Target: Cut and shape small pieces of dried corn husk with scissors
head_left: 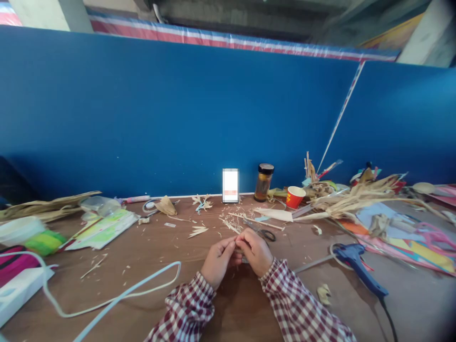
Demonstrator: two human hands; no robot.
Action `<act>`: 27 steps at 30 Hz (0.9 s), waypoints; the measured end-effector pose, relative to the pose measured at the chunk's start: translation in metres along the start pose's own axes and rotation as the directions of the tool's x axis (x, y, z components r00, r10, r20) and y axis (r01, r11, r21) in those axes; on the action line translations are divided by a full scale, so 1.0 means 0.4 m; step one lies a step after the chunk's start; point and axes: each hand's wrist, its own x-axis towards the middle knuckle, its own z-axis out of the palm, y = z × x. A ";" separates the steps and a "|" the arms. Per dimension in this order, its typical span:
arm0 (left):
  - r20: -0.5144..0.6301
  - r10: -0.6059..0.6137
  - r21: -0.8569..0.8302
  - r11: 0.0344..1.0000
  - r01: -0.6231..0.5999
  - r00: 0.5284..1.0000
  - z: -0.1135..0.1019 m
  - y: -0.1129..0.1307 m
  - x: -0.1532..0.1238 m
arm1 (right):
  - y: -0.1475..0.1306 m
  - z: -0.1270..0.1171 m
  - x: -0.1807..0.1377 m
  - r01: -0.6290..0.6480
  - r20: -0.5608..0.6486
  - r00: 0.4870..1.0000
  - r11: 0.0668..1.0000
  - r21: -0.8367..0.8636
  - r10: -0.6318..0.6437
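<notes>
My left hand and my right hand meet above the brown table, fingertips pinched together. Whatever lies between the fingers is too small and too covered to name. Just beyond my right hand lie scissors with dark handles, their blades partly among pale slivers. Thin straw-coloured scraps are scattered in front of both hands. A small fan of pale cut husk strips rests to the left. One long pale husk piece lies behind the scissors.
A blue glue gun with its cable lies at right, near a heap of dried husks. A red paper cup and a lidded jar stand at the back. A white cable loops from a power strip at left.
</notes>
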 end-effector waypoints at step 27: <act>-0.131 0.158 0.366 0.925 -0.101 0.979 -0.028 -0.007 0.008 | 0.015 -0.005 0.003 -0.147 0.013 0.989 0.981 0.126 0.146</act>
